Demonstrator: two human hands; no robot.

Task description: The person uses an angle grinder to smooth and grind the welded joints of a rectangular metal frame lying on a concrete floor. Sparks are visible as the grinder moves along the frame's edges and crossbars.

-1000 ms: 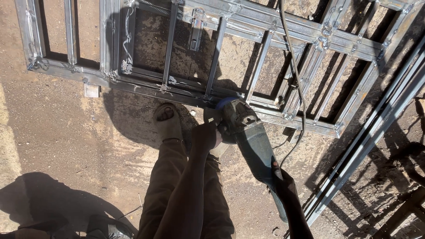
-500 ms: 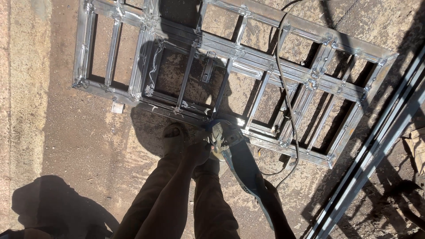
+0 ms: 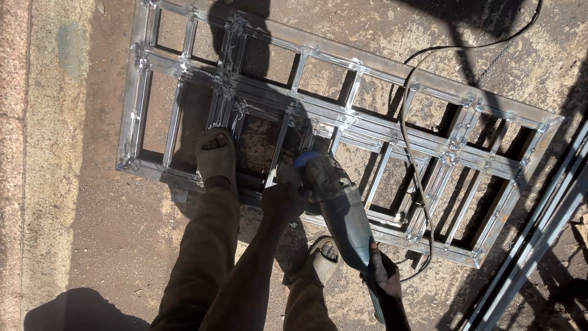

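Head view: our left hand (image 3: 283,197) and right hand (image 3: 384,276) clamp their fingers round the angle grinder (image 3: 338,205), its head low over the welded steel frame (image 3: 343,122) lying on the ground.

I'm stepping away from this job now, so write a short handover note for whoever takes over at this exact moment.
Left hand: closed on the front of the angle grinder, near its head.
Right hand: closed on the grinder's rear handle.
Grinder head sits low over a bar near the middle of the welded steel window frame, which lies flat on the concrete ground. The power cord loops across the frame's right half. One sandalled foot stands on the frame's near edge; the other is on the ground beside it.
Done: joints look welded. How many are ground smooth cannot be told.
Left: any joints not yet ground.
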